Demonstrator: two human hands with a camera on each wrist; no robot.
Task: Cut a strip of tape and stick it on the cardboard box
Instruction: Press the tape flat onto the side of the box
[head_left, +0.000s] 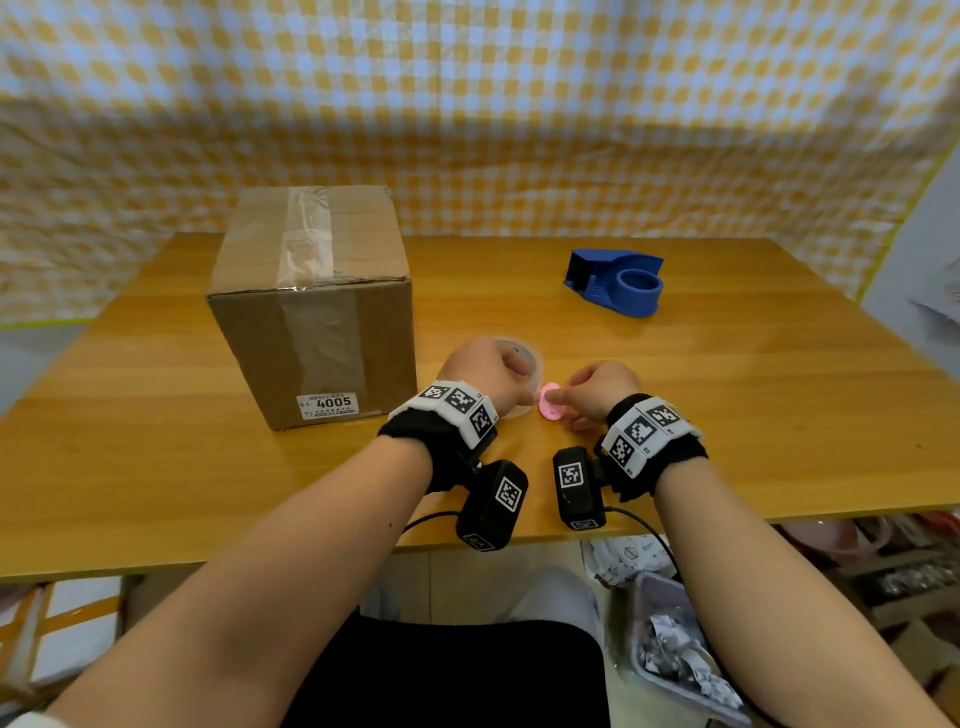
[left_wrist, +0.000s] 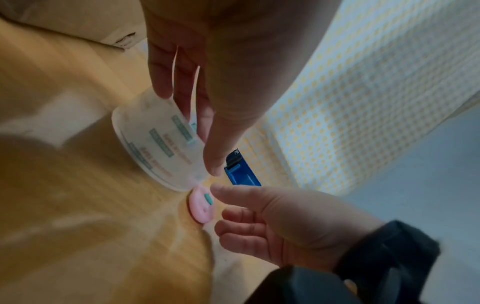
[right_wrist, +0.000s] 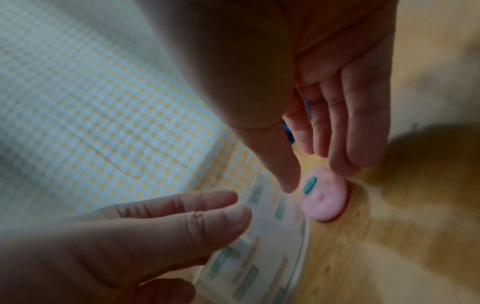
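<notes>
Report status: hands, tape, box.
Left hand grips tape roll on table. Right hand pinches pink cutter. No loose strip visible; box beside left hand, nothing between. Blue dispenser sits apart, behind.

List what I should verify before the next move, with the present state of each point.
1. Left hand holds the tape roll: ok.
2. Roll rests on the table: ok.
3. Right hand has a firm pinch on the pink cutter: cannot tell; thumb and fingertips are at it.
4. Free tape end found: cannot tell.
5. Cardboard box stands close, left of the hands: ok.
6. Blue dispenser lies apart from both hands: ok.
</notes>
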